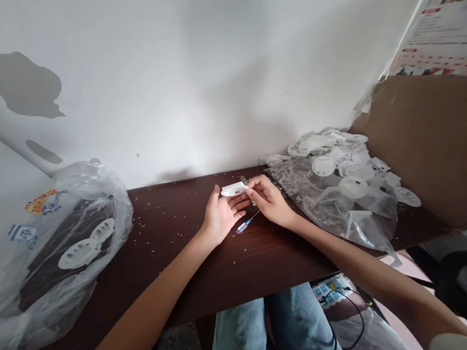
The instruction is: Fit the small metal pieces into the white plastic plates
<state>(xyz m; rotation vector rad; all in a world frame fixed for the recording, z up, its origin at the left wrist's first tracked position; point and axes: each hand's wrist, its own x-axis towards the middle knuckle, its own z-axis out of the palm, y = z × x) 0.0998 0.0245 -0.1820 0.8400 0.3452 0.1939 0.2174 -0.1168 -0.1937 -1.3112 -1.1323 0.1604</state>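
The left hand [221, 216] and right hand [268, 200] clamp a white plastic casing [233, 189] (blue-handled screwdriver [244, 226] just beside, on the worktop [176, 261]).

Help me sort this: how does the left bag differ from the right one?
The left plastic bag bulges around dark contents; the right plastic bag lies flat and crumpled. The left bag carries a colourful printed label; the right shows none. White discs stay inside the left bag but heap loose beyond the right bag. Both are clear, with white discs.
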